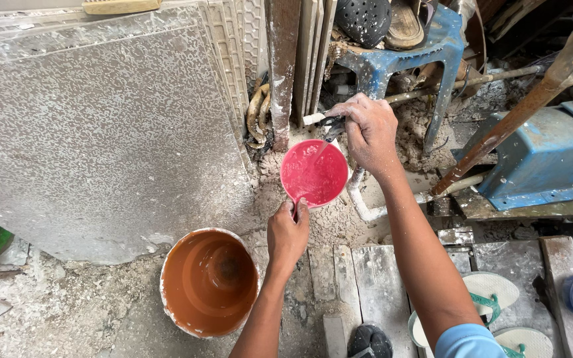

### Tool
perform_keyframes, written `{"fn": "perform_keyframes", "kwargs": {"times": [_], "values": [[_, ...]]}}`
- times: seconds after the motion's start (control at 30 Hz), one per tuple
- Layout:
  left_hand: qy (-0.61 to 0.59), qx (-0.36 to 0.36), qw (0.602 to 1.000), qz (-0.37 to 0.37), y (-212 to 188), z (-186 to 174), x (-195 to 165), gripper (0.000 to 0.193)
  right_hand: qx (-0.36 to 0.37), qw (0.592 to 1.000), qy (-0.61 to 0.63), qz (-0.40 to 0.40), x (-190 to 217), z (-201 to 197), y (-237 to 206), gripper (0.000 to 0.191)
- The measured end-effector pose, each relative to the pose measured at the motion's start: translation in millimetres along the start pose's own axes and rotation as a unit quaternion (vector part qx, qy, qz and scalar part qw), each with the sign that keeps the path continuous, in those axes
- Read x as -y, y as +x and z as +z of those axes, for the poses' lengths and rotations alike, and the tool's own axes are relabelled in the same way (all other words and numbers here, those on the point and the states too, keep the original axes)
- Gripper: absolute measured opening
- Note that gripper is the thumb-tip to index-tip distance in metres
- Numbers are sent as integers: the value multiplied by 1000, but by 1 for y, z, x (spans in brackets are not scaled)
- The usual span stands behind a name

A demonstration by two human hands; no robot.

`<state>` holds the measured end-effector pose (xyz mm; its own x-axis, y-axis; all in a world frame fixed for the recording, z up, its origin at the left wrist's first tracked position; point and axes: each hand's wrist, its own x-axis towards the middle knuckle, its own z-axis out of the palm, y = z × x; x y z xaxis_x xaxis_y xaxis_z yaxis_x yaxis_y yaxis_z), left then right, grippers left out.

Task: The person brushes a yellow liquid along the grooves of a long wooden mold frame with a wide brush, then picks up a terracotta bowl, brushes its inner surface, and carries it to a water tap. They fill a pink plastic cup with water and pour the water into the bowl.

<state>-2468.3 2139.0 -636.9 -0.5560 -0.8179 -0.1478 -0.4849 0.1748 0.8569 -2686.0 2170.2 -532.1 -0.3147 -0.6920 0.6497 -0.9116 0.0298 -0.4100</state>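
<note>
My left hand [288,233] grips the handle of a small red scoop bowl [314,174] that sits on the dusty ground. White liquid coats the inside of the bowl. My right hand [369,130] is closed on a thin tool with a pale handle [314,119], its tip dipped into the bowl's far side. An orange bucket [209,281] stands just left of my left forearm; its inside is wet and brown.
Large grey slabs [101,132] lean against the wall at left. A blue plastic stool [406,59] holds sandals behind my right hand. A long wooden handle [518,113] and a blue machine [552,152] lie at right. Planks and flip-flops [492,292] are underfoot.
</note>
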Motion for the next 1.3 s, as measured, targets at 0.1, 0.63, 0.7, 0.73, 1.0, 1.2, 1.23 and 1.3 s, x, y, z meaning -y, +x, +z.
{"fn": "perform_keyframes", "kwargs": {"times": [0.1,0.63,0.7,0.73,1.0,1.2,1.23,1.3], "values": [[1,19,1000,-25,1,2,3,29,5,1000,-11,15,1,-1,0,34],[-9,0,1000,-12,2,2,2,30,-1,1000,-8,4,1,0,1,34],[-9,-5,1000,-7,1,2,3,30,4,1000,-15,7,1,0,1,34],[-10,-3,1000,-8,1,2,3,30,4,1000,-17,8,0,0,1,33],[-18,13,999,-28,5,11,11,25,4,1000,-4,11,0,1,1,32],[-29,22,999,-31,8,17,18,24,1,1000,-3,7,0,1,1,32],[-32,18,999,-25,8,18,18,23,1,1000,-4,6,0,1,2,32],[-27,16,999,-24,8,18,19,23,1,1000,-5,4,0,1,2,33]]}}
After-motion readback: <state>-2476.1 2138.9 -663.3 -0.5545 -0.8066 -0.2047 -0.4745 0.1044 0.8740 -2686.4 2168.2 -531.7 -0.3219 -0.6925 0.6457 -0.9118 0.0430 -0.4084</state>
